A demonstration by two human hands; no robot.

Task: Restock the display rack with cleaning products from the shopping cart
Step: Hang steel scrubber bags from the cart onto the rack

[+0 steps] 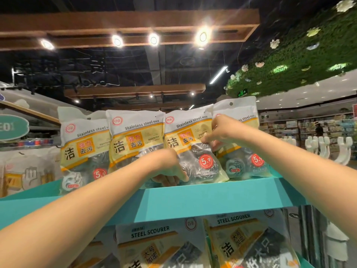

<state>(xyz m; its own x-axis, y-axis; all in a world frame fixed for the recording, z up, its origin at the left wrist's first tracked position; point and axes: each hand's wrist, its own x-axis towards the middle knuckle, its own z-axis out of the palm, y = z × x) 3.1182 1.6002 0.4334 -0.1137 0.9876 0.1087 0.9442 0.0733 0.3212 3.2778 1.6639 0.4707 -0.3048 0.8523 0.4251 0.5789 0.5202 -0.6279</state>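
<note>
Only the head view here, so: both hands are up on the top teal shelf [193, 198] of the display rack, working on the third scourer pack [195, 147] in a row of four standing upright; it leans a bit toward 2 o'clock, squeezed between the second pack [135, 140] at its 9 o'clock and the fourth pack [241, 136] at its 3 o'clock. The right hand [220, 132] pinches the third pack's right edge with curled fingers, roughly mid-height; the left hand [170, 169] sits down at 7 o'clock by the pack's bottom corner, fingers curled under there, but whether it actually grips the bag or just props it up I honestly can't tell. Handling-wise I'd guess these are super light; crinkly thin plastic with springy steel wool balls inside, so floppy up top and lumpy at the base, and kinda slippery. Best bet is holding the side seam plus supporting the bottom, like now; nothing fragile, but they'd tip over easily. More steel scourer packs [166, 246] sit on the shelf below at 6 o'clock; the cart isn't visible.
</note>
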